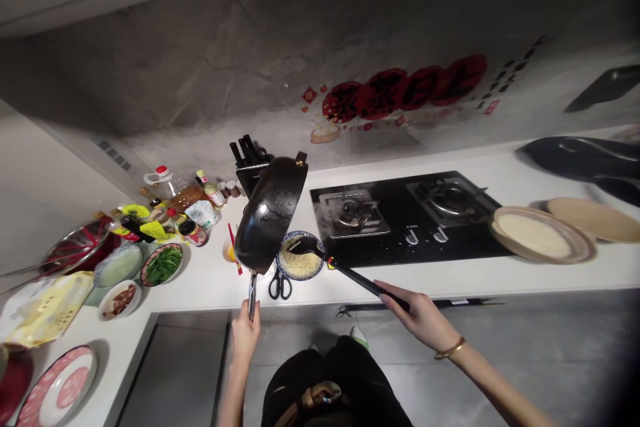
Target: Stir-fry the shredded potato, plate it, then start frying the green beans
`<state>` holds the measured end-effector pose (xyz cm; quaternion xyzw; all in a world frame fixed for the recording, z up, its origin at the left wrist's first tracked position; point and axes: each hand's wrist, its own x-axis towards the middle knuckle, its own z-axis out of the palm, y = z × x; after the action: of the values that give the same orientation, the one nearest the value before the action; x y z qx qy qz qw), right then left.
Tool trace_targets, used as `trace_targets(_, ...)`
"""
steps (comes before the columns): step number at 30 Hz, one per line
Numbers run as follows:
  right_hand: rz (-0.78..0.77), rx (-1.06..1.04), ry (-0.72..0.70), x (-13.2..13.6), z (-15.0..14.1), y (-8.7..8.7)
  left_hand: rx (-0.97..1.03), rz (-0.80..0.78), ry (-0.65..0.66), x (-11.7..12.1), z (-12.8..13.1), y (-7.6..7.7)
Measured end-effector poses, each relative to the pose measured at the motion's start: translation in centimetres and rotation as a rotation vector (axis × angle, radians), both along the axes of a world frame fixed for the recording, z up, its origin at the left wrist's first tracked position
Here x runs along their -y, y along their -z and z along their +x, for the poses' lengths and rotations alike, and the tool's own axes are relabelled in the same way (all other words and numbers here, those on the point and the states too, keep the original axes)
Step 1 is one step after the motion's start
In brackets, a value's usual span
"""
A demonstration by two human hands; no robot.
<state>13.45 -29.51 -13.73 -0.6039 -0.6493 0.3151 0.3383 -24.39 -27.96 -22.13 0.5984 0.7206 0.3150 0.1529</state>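
Two hands work from opposite sides of a blue-and-white patterned bowl [300, 278] that stands on the white countertop [190, 293], just left of the black two-burner gas hob [395, 243]. The left hand [244, 337] is closed around the metal handle [253, 293] of a black wok [270, 213], which it holds up and tipped over so that the glossy outer side faces the camera. From that hand the wok's long axis runs away toward the wall, leaning a little right, and ends in a small helper handle [301, 159]. The right hand [423, 320] grasps the end of a black spatula [360, 279], whose long axis slants up and leftward to its blade over the bowl's pale shreds [300, 267]. The bowl lies ahead and to the right of the left hand, and ahead and further off to the left of the right hand; the left hand is the nearer, while the spatula spans the wider gap. What matters most, by judgement, is the wok's lip against the bowl's left side: they meet in this view, but whether they touch or one merely overhangs cannot be told. Black-handled scissors [281, 280] lie just beside the bowl, toward the person.
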Motion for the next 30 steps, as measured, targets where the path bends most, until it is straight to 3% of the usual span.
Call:
trace_targets(4,-0.516,-0.553,0.076,0.3,-0.3,3.9,-0.008,0.009,0.013,0.3,0.6,0.1)
trace_targets(7,-0.826,-0.907,0.106,0.0,-1.8,5.2,-0.044,0.036,0.014,0.1,0.7,-0.4)
trace_targets(10,-1.022,-1.077,0.151,-0.7,-3.2,5.2,-0.075,0.038,0.012,-0.2,0.5,-1.2)
trace_targets(13,-1.083,-1.098,0.204,-0.5,-3.0,4.9,-0.089,0.038,-0.001,-0.1,0.2,-1.8)
trace_targets(18,-1.043,-0.948,0.208,1.8,0.2,4.0,-0.077,0.038,-0.034,0.5,0.5,-1.8)
trace_targets(22,-0.815,-0.761,0.125,2.1,0.0,4.9,-0.052,0.036,-0.031,0.7,1.1,-1.7)
trace_targets(30,-0.189,-0.242,0.132,1.9,-4.7,14.1,0.133,0.087,-0.032,1.0,1.7,-3.3)
